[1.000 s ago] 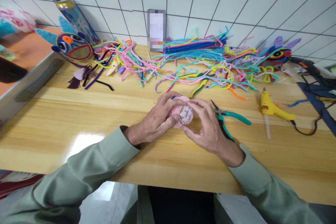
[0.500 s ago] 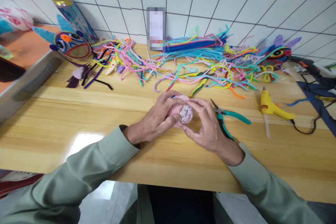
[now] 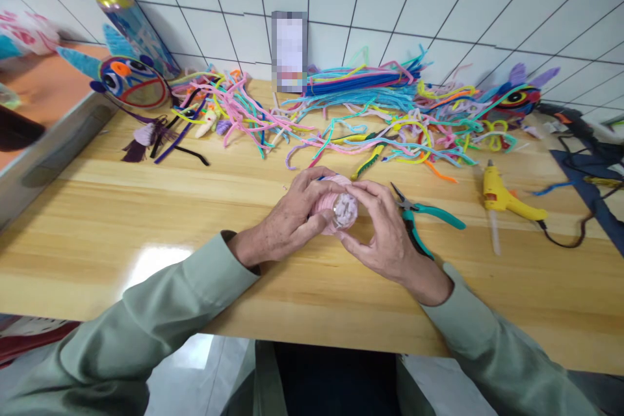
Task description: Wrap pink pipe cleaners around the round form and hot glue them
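Between my two hands is a rounded pink craft piece (image 3: 329,224), wound with what look like pipe cleaners. Its end facing me holds a pale lilac, bunched disc (image 3: 346,209), and a bit of dark blue shows at its far side. My left hand (image 3: 305,211) wraps round its left side, with the thumb near the disc. From the right, the fingertips and thumb of my right hand (image 3: 380,224) close on the rim of the same piece. Beside my right wrist lie teal-handled pliers (image 3: 414,209), partly hidden by that hand.
A yellow glue gun (image 3: 511,198) lies to the right with its cord. Behind my hands spread many coloured pipe cleaners (image 3: 361,84) and a yellow-green handled tool (image 3: 368,162). A phone (image 3: 289,52) leans on the tiled wall. Finished-looking fish-like figures (image 3: 134,81) stand left and right.
Hands and pink piece stay almost in place. The view has shifted very slightly.
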`<state>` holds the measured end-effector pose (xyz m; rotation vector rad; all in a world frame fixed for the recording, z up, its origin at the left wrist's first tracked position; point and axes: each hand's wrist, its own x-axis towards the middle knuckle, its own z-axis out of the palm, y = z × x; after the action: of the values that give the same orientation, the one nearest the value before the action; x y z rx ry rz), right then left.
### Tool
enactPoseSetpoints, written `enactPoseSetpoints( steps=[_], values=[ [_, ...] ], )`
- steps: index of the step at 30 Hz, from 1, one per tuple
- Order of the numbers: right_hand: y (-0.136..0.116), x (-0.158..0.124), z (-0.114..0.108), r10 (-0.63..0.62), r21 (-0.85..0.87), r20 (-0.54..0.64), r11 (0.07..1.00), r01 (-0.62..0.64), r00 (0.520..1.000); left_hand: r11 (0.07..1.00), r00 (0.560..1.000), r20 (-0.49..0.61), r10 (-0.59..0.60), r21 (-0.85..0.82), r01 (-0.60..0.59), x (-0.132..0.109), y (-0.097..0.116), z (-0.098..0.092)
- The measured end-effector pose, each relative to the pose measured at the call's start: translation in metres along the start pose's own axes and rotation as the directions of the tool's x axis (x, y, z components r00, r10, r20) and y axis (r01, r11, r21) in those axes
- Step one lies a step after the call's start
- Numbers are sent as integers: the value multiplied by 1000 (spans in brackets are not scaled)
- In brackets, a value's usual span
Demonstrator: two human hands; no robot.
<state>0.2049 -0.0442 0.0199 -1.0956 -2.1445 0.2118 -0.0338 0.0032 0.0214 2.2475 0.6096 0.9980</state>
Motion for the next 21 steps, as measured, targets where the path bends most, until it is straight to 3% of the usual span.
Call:
enactPoseSetpoints(
  steps=[21],
  values=[
    [0, 1, 1, -12, 19, -21, 1000, 12, 1000, 1000, 1000, -1, 0, -10, 0, 0, 0, 0]
  ],
)
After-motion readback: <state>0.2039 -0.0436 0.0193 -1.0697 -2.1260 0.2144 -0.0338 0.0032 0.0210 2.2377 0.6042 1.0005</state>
